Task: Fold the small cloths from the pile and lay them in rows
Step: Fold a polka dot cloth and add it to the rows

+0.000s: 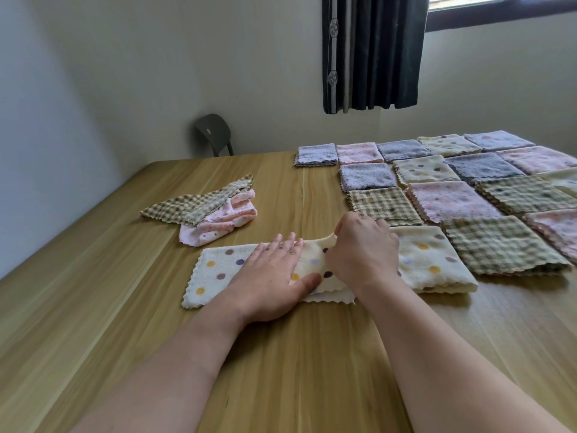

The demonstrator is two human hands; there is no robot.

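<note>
A cream cloth with coloured dots [215,273] lies on the wooden table [125,307] in front of me. My left hand [271,276] presses flat on its middle with straight fingers. My right hand [363,250] pinches the cloth's right part and lifts it a little off the table. Right beside it lies a folded cream dotted cloth [431,260]. To the left, a small pile holds a green checked cloth [193,204] over a pink cloth [224,220].
Rows of folded cloths [452,182], grey, pink, cream dotted and green checked, cover the table's right side up to its far edge. A dark chair [215,132] stands behind the table by the wall. A dark curtain [371,51] hangs at the window.
</note>
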